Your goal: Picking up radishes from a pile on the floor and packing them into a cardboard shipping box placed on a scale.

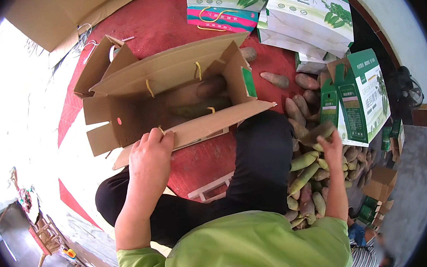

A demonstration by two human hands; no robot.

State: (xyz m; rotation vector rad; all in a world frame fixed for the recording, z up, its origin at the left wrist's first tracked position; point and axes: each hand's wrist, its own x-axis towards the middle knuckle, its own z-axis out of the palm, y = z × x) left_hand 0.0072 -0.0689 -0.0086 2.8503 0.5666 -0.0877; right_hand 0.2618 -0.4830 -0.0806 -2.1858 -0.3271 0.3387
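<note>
My left hand grips the near flap of an open cardboard box, with the thumb and fingers at the flap's edge. Yellow cord loops are threaded through the box's long flaps. Inside lie a dark radish and a green radish, both in shadow. To the right, my right hand is closed around a dull green radish, held above a heap of green radishes beside my right leg.
Green-and-white printed cartons are stacked at the far right, with another open carton nearer. A pink-and-blue box lies at the back on the red surface. Loose radishes lie right of the box. A wooden chair stands far left.
</note>
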